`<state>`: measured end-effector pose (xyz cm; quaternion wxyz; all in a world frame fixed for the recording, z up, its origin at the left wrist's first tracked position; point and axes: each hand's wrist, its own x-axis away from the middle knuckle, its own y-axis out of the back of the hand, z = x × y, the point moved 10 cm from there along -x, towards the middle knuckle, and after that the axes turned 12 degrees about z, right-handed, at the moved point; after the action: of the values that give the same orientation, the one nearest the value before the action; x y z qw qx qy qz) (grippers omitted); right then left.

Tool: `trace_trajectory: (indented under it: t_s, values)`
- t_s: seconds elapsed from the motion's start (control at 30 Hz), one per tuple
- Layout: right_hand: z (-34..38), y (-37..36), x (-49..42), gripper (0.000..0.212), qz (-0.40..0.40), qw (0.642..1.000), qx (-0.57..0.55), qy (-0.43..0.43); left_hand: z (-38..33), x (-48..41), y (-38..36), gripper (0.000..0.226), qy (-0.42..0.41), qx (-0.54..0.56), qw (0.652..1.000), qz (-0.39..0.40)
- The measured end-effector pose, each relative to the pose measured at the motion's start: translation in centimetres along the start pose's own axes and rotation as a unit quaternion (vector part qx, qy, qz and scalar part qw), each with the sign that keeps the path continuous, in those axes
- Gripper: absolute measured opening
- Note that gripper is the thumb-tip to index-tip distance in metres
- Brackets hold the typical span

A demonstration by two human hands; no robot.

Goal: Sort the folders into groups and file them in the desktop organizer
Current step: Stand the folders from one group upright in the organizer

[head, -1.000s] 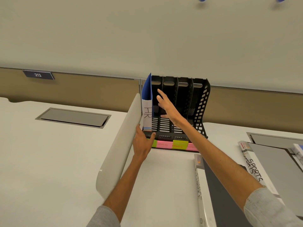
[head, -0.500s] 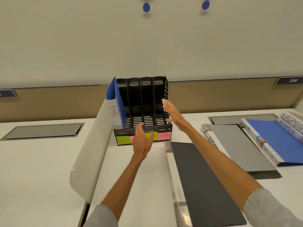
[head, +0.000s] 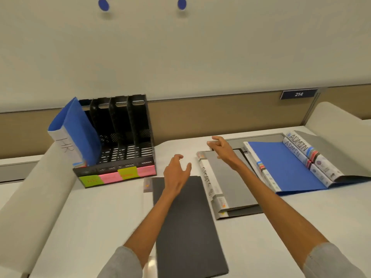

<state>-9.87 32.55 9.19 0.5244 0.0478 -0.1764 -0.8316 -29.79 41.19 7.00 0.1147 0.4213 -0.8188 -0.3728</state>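
A black desktop organizer (head: 128, 157) with several slots stands at the left, coloured sticky labels along its front. A blue folder marked HR (head: 80, 135) leans in its leftmost slot. A dark grey folder (head: 186, 225) lies flat in front of me. My left hand (head: 175, 173) hovers open above its far end. A light grey folder with a white spine (head: 228, 181) lies to the right, and my right hand (head: 224, 150) is over its far edge, fingers apart, holding nothing. Further right lie a blue folder (head: 285, 167) and two ADMIN folders (head: 309, 157).
A curved white divider panel (head: 34, 197) rises at the left of the desk, another (head: 341, 121) at the far right. A tan partition with a sign reading 214 (head: 298, 94) runs behind the desk (head: 100, 227). A grey hatch is partly covered by the folders.
Both hands have left the organizer and moved right. The right hand now sits over the light grey folder, the left over the dark one. The view has swung right.
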Motion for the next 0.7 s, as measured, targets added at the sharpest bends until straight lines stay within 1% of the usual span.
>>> trace_trajectory:
  t_s: [0.17,0.3,0.5,0.7]
  values:
    - [-5.2,9.9,1.3,0.053,-0.046,0.998,0.022,-0.037,-6.4,-1.6,-7.5,0.040,-0.019,0.017,0.999,0.027]
    - [-10.1,16.8,2.7,0.053,-0.075,0.995,0.017,-0.069,-10.6,-2.1,-13.8,0.040,-0.032,0.028,0.997,0.057]
    - [-17.5,22.8,5.1,0.055,-0.084,0.988,0.039,-0.122,-14.8,-2.7,-21.2,0.040,-0.028,0.025,0.994,0.104]
    - [-23.9,26.0,6.9,0.056,-0.080,0.980,0.071,-0.169,-17.0,-3.1,-28.1,0.044,0.028,0.080,0.979,0.186]
